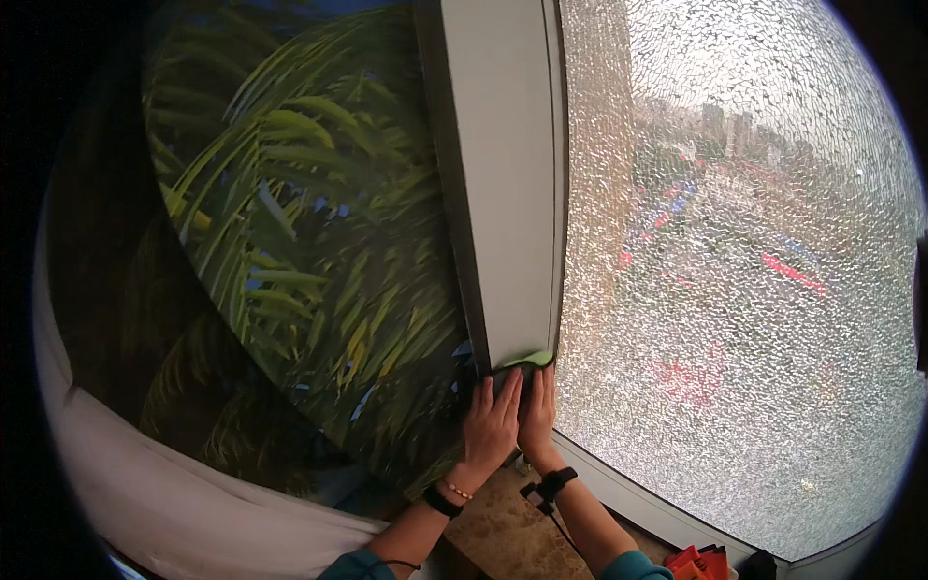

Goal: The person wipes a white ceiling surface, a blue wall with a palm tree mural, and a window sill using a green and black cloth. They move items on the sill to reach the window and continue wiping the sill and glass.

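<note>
My left hand (493,431) and my right hand (537,420) lie side by side, fingers pointing up, against the lower part of a pale upright window-frame post (507,188). Under their fingers is a thin cloth or pad (533,359), green on the face that shows, with a dark edge. Its top edge curls away from the post, and the hands hide most of the rest. Both hands press it to the post. A black band (442,502) and a beaded bracelet circle the left wrist. The right wrist wears a black strap with a small cabled device (538,497).
Right of the post is a crackle-textured window pane (725,304) above a pale lower frame (616,486). Dark palm-leaf imagery (312,239) fills the left side. Below are a brown marbled surface (486,507), white fabric (196,500) and a red item (696,564) beside something black.
</note>
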A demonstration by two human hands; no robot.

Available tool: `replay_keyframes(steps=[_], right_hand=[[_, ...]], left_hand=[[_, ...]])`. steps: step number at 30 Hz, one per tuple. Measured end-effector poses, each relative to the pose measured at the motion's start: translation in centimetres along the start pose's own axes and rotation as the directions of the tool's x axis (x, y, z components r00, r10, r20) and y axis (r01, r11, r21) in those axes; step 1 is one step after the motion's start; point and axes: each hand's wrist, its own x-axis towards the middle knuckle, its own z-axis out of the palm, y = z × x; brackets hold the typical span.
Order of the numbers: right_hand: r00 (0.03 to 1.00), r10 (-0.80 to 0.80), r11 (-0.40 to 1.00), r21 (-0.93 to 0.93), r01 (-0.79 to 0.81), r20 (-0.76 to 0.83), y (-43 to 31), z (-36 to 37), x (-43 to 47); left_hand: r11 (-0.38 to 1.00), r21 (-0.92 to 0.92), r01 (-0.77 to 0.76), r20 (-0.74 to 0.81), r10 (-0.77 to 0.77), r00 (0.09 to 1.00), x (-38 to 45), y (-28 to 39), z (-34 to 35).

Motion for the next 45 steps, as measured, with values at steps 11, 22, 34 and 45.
replay_keyframes(steps=[11,22,34,45], right_hand=[[0.985,-0.173,0.983,0.065,0.174,-0.01,-3.9,-2.2,13.9],[0.99,-0.135,0.953,-0.268,0.14,0.036,-2.0,-9.2,4.1],[0.956,-0.257,0.73,-0.62,0.288,0.142,-0.4,-19.9,10.3],[0.871,-0.48,0.605,-0.678,0.418,0.108,-4.6,-18.9,20.4]], left_hand=[[0.94,0.336,0.057,-0.132,-0.013,0.991,11.6,0.8,-5.1],[0.971,-0.2,-0.13,-0.03,0.126,0.992,5.4,3.4,1.1],[0.776,-0.588,-0.228,-0.294,0.057,0.954,13.3,11.8,6.0],[0.859,-0.494,-0.135,-0.49,-0.147,0.859,21.7,8.9,3.5]])
